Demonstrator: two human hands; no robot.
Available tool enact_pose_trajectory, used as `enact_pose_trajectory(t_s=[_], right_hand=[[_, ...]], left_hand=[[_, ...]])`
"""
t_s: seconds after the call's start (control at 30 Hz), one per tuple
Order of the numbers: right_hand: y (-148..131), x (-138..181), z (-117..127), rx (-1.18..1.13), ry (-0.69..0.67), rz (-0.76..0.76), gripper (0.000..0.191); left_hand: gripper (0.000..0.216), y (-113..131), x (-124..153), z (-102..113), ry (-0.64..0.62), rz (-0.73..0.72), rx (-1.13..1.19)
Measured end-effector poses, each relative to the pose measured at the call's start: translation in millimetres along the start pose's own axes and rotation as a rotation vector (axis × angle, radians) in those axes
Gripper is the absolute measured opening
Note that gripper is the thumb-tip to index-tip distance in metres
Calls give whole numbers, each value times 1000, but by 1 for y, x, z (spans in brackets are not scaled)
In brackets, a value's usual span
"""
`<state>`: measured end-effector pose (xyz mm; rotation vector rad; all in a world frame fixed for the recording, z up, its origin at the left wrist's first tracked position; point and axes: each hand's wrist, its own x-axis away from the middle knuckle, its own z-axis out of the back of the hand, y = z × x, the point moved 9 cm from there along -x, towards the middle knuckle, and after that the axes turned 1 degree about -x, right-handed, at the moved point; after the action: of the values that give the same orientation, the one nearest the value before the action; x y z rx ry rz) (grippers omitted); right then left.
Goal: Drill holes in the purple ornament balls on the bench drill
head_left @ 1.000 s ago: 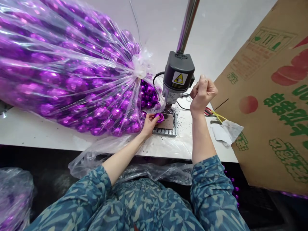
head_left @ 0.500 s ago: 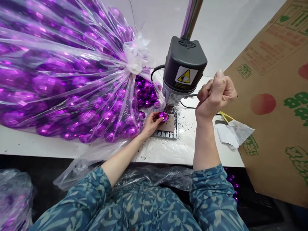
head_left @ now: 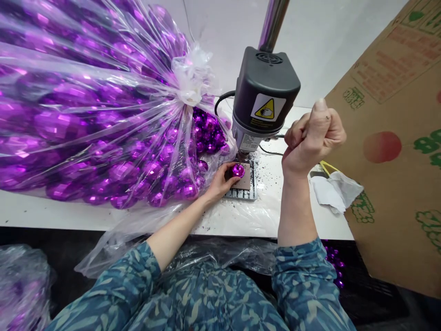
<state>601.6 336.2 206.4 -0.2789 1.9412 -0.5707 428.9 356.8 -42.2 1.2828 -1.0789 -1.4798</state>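
My left hand pinches a small purple faceted ball and holds it on the base plate under the grey drill press head. My right hand is a closed fist around the press lever, whose thin rod just shows at the fist, to the right of the head. A large clear plastic bag packed with purple balls lies on the white table at the left, its tied neck next to the press.
A big cardboard sheet with green and red print leans at the right. Crumpled white paper and yellow wires lie beside it. Dark debris specks surround the base plate. More bagged balls sit low at the left.
My left hand has slid the purple ball a little further right under the press head. My right fist on the lever has risen slightly in the picture as the camera moved closer.
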Motion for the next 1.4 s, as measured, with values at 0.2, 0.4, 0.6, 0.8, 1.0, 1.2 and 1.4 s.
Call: enact_pose_trajectory(t_s=[0.2, 0.4, 0.6, 0.8, 1.0, 1.2, 1.4], right_hand=[[-10, 14, 3, -116, 3, 107, 54], [-15, 28, 8, -130, 15, 186, 59], [-13, 34, 13, -166, 14, 245, 57], [-12, 46, 19, -149, -12, 339, 53], [-10, 54, 24, -121, -21, 399, 51], [-4, 60, 30, -74, 0, 396, 52], [-13, 51, 22, -67, -18, 338, 54]], left_hand=[[48, -2, -1, -1, 2, -39, 5], [47, -2, -1, 0, 19, -76, -49], [47, -1, 0, 0, 21, -86, -73], [47, -1, 1, 1, 20, -71, -57], [47, 0, 1, 0, 22, -75, -65], [48, -1, 2, 1, 37, -88, -71], [47, -8, -1, -1, 45, -74, -57]])
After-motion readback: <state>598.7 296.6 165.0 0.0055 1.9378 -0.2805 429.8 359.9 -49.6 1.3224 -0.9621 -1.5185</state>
